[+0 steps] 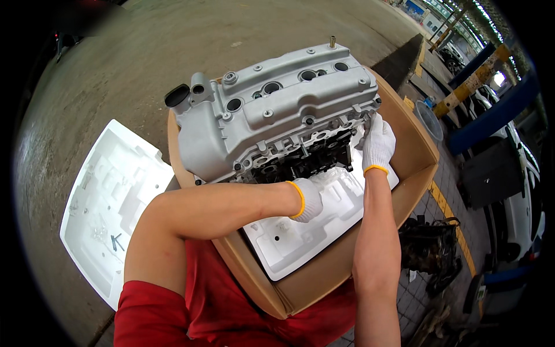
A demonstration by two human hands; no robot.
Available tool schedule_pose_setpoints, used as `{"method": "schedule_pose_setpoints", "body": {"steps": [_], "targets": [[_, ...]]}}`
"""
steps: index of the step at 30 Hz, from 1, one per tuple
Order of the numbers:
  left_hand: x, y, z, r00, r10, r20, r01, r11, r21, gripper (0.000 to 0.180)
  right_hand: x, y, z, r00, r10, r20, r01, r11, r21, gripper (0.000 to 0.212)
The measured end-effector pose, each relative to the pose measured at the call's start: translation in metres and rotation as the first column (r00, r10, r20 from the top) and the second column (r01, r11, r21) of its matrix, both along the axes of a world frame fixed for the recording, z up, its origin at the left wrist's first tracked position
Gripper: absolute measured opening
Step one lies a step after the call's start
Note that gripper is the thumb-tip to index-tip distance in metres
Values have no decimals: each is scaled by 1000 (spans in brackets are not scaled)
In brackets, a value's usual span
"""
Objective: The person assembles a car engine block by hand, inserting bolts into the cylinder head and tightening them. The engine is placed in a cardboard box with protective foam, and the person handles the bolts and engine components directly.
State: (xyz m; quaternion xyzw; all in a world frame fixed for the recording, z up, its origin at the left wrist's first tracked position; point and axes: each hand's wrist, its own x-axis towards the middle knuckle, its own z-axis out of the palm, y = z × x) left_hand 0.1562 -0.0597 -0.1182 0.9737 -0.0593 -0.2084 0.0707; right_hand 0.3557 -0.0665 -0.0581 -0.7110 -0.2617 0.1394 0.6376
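Note:
A silver-grey engine (277,98) with a cast cover and round openings on top rests in a cardboard box, tilted up over white foam. Its lower side shows black parts and ports. My right hand (380,140), in a white knitted glove with a yellow cuff, grips the engine's right end below the cover's corner; its fingertips are partly hidden. My left hand (309,199), gloved the same way, is curled in front of the engine's lower side, above the foam tray (341,202). Whatever its fingers may hold is hidden from view.
The cardboard box (329,269) stands against my red clothing. A second white foam tray (87,202) lies at left on the concrete floor, with a few small dark bolts (116,242) in it. At right are a dark greasy engine part (430,248), a plastic bucket (429,120) and blue lift arms (491,121).

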Motion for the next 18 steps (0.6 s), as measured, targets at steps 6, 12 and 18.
{"method": "schedule_pose_setpoints", "body": {"steps": [6, 12, 18], "targets": [[-1, 4, 3, 1000, 13, -11, -12, 1000, 27, 29, -14, 0, 6, 999, 31, 31, -29, 998, -57, 41], [-4, 4, -11, 991, 22, 132, -11, 996, -87, 29, 16, 1, -24, 708, 91, 700, 111, 965, -237, 29], [4, -11, -14, 981, 31, 193, 1, 987, -160, 28, 23, 0, -26, 713, 5, 702, 227, 944, -238, 43]]}}
